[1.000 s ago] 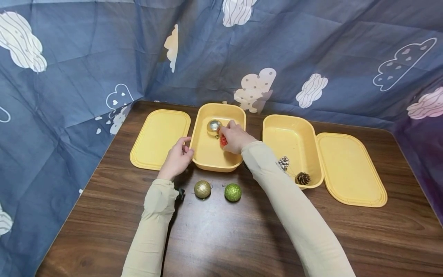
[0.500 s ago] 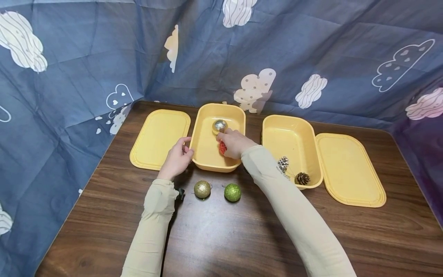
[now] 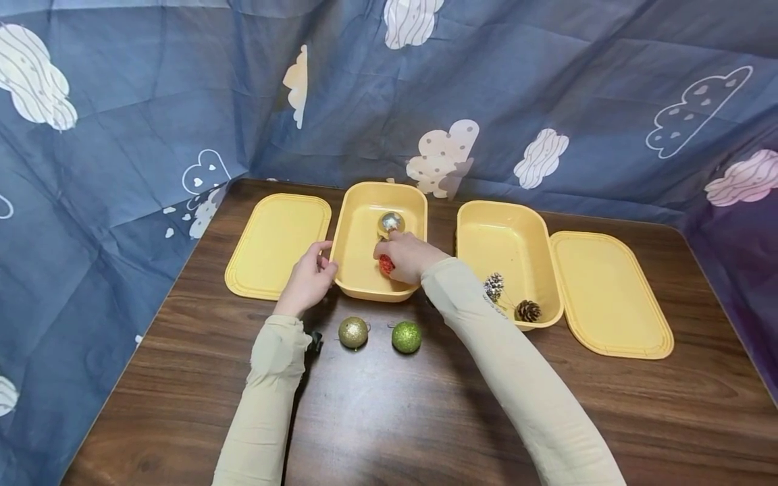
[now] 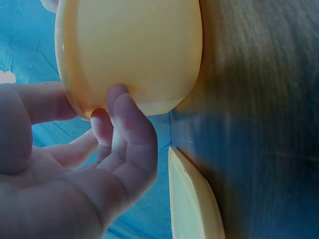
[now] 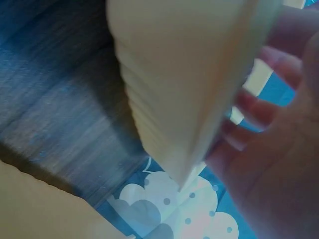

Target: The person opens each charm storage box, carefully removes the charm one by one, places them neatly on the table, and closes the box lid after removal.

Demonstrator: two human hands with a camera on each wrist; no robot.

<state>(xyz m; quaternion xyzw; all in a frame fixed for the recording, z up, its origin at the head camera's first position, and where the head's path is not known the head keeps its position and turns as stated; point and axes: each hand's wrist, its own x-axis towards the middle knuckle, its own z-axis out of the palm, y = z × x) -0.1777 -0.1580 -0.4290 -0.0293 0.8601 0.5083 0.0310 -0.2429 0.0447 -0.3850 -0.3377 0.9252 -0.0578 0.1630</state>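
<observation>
My left hand [image 3: 308, 280] is at the left side of a yellow plastic box [image 3: 346, 236], its fingers [image 4: 132, 134] holding the rim and outer wall. My right hand [image 3: 410, 256] reaches into this box over its right wall and holds a red Christmas ball [image 3: 385, 264], partly covered by the fingers. Just behind those fingers lies a shiny silver-gold ball [image 3: 391, 223] on the box floor. In the right wrist view the box wall [image 5: 174, 74] hides the fingertips and what they hold. On the table before the box sit a gold glitter ball [image 3: 353, 333] and a green glitter ball [image 3: 406, 337].
A second yellow box [image 3: 507, 236] stands to the right, with a frosted pine cone [image 3: 494, 287] and a brown pine cone [image 3: 527, 311] inside. Flat yellow lids lie at the far left [image 3: 276, 246] and far right [image 3: 614, 293]. A blue cloud-print cloth [image 3: 346, 121] hangs behind the table.
My right hand has drawn slightly toward the front of the box with the red ball. The silver-gold ball has shifted right inside it. My left hand stays at the rim.
</observation>
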